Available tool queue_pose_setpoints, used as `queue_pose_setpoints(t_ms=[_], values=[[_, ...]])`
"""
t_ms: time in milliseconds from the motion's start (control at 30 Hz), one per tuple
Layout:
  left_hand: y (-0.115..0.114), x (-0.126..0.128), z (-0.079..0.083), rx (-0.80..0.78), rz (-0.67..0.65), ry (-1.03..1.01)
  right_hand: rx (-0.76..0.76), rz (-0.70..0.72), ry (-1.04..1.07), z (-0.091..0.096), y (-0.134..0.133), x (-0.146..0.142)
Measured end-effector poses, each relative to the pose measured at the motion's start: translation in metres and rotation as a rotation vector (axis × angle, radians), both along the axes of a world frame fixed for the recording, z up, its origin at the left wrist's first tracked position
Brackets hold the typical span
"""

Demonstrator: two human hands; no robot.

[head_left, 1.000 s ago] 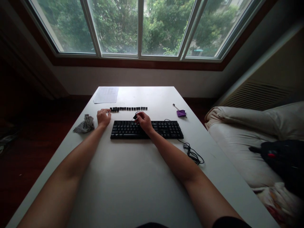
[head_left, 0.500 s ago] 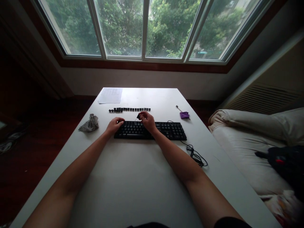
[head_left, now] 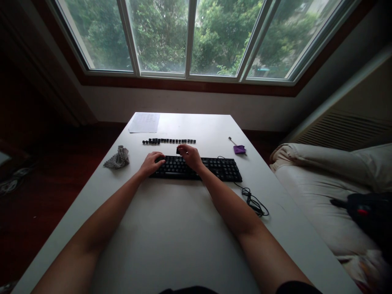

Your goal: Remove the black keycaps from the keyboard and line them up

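Observation:
A black keyboard (head_left: 220, 168) lies flat across the white table. My left hand (head_left: 152, 162) rests over its left end, fingers bent at the back edge and thumb on the keys. Above the keyboard's back edge, my right hand (head_left: 190, 157) pinches a small black keycap puller (head_left: 178, 151) whose thin wire prongs point down. The tips of the prongs are too small to make out. Just behind the keyboard, several loose black keycaps (head_left: 174, 141) stand in a row, with a few more in front of the row's left end.
To the left sits a crumpled grey cloth (head_left: 119, 158). Printed paper (head_left: 144, 123) lies at the far left corner. A small brush (head_left: 232, 140) and a purple cloth (head_left: 239, 150) are at the right. The coiled cable (head_left: 255, 202) lies near the right edge, beside a sofa (head_left: 303, 179).
My left hand has shifted right, further over the keys. The puller in my right hand has turned more upright and sits slightly lower in the grip. The view has tilted a little.

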State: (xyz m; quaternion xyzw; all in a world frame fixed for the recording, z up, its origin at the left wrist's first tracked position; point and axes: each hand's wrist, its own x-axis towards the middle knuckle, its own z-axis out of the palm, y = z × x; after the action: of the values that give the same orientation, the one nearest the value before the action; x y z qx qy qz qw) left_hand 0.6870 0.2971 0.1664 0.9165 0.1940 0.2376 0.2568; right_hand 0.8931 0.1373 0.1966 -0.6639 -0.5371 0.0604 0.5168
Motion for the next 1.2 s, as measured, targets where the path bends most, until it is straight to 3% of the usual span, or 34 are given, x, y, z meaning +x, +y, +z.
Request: queue_pose_setpoints(t_ms=[167,400,967,1200], values=[[-0.031,0.002,0.018,0.207,-0.09,0.09,-0.044,0.026,0.041,-0.003,0.001,0.001],[-0.062,-0.001,0.029,0.289,-0.221,0.204,-0.051,0.043,-0.073,-0.002,0.0,-0.003],[-0.027,-0.012,0.029,0.22,-0.243,0.234,-0.023,0.054,0.01,-0.003,0.002,-0.013],[-0.026,-0.013,0.026,0.215,-0.25,0.224,-0.051,0.095,0.218,-0.016,0.002,0.003]])
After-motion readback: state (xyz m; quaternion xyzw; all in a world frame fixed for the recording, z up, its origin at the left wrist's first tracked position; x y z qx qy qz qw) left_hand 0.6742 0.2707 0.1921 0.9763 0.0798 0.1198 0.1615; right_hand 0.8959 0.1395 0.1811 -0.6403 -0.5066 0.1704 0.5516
